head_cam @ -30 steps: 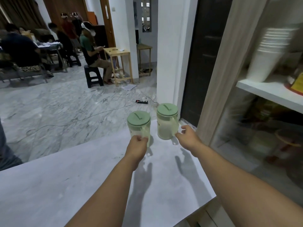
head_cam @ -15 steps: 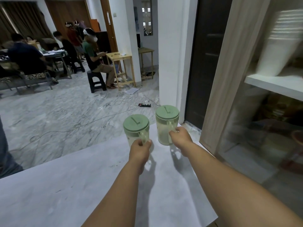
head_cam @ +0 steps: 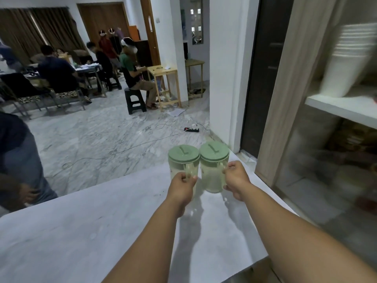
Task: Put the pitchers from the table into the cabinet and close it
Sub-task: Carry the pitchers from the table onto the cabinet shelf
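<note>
1. The left hand [head_cam: 184, 183] has its grip wrapped round the handle of the left pitcher [head_cam: 183, 166], which a second ago stood apart from its twin — now the two almost touch.
2. The right hand [head_cam: 236, 178] grasps the handle of the right pitcher [head_cam: 213, 166]; its base looks raised off the tabletop [head_cam: 81, 231], though I cannot be sure.
3. Both seem picked up — next comes the swing right toward the cabinet [head_cam: 326, 139], whose shelf [head_cam: 346, 107] shows behind blurred glass.
</note>
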